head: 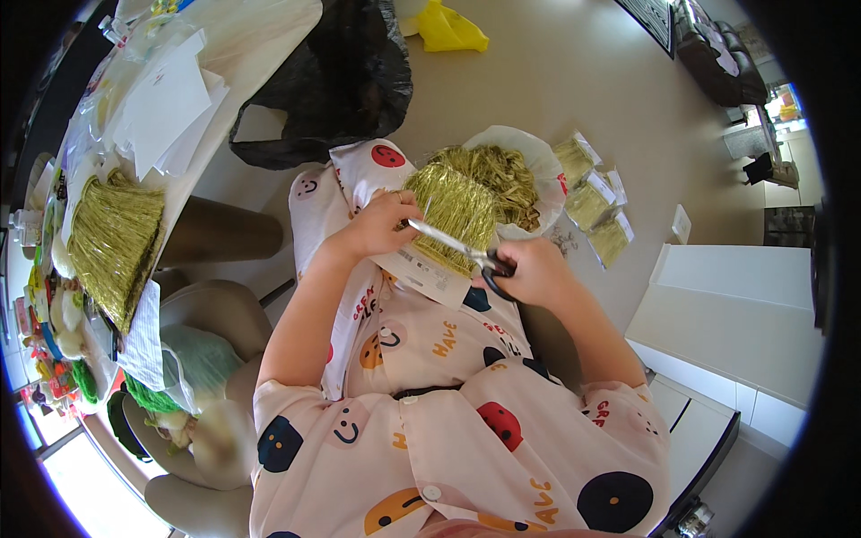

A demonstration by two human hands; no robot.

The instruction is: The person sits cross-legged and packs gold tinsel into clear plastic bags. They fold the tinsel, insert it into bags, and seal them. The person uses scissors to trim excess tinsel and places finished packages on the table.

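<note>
My right hand (533, 270) is shut on the black handles of a pair of scissors (449, 240), whose blades point left toward my left hand. My left hand (385, 225) pinches something small near the blade tips, at the left edge of a bundle of gold tinsel strands (451, 205); what exactly it pinches is hidden. The bundle lies over my lap, with a white printed card (424, 274) along its lower edge. Just beyond it, a loose heap of gold tinsel (501, 178) sits in a round, pale plastic-lined container (553, 202).
Several packets of gold tinsel (609, 242) lie on the floor at right. A black plastic bag (329, 87) hangs beside the table (269, 40) at left, which holds papers (165, 101) and a gold tinsel bundle (118, 235). A chair (208, 309) stands at left, a white cabinet (726, 302) at right.
</note>
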